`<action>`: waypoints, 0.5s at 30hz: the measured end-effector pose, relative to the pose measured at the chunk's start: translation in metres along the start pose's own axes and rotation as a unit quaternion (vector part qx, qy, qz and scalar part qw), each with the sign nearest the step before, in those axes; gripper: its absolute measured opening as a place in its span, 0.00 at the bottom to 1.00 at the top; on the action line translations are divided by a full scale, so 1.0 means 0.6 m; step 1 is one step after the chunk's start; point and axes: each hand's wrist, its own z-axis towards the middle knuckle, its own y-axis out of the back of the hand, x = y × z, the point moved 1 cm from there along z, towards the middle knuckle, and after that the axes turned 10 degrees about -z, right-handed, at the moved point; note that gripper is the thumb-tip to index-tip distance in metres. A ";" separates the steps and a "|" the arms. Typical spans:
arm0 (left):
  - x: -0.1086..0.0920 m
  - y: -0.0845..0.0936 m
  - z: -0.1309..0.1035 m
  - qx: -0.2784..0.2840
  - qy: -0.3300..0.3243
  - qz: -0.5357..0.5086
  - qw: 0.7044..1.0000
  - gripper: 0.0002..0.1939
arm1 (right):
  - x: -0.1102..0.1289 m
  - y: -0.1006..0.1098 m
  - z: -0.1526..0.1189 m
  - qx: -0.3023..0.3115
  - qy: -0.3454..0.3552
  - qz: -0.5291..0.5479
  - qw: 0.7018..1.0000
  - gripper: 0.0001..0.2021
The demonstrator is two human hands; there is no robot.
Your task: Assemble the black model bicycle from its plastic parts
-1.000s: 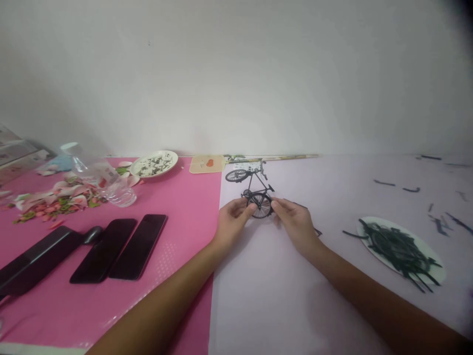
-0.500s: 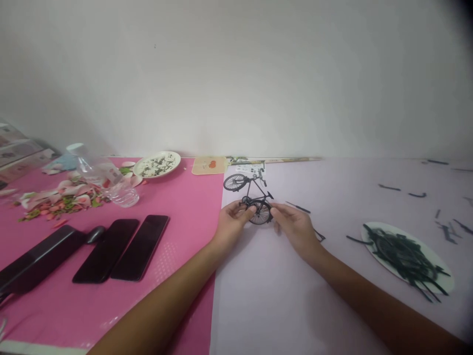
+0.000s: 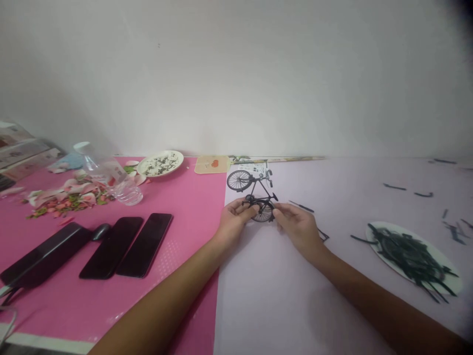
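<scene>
The left hand (image 3: 233, 221) and right hand (image 3: 300, 228) hold a little black bike (image 3: 260, 199) between them. The left fingers pinch it by the near wheel. The right fingers are closed at that wheel's other edge, maybe so it does not tip. The far wheel (image 3: 239, 181) points away from the fingers. It is hard to tell if the bike touches the worktop (image 3: 246, 305).

A thin dark stick (image 3: 301, 206) lies just past the right fingers. Dark strips (image 3: 404, 254) sit on a plate (image 3: 451, 292) off to their right, perhaps to keep them in one heap. Two phones (image 3: 111, 247) lie left of the fingers.

Behind the bike, a sheet (image 3: 242, 168) has tiny print, too small to read. The bottle (image 3: 127, 192) has a label, but its words are blurry. No brand shows clearly.
</scene>
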 end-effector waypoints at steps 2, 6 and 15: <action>0.000 0.000 0.000 0.010 0.002 -0.001 1.000 0.24 | -0.001 0.000 0.000 0.004 0.003 -0.002 1.000 0.20; -0.001 -0.001 0.000 0.029 -0.003 0.009 1.000 0.23 | 0.001 -0.001 -0.001 0.008 0.002 -0.007 1.000 0.20; 0.002 0.006 0.005 0.035 0.008 -0.002 0.999 0.26 | 0.015 -0.001 -0.005 -0.005 -0.001 -0.027 1.000 0.21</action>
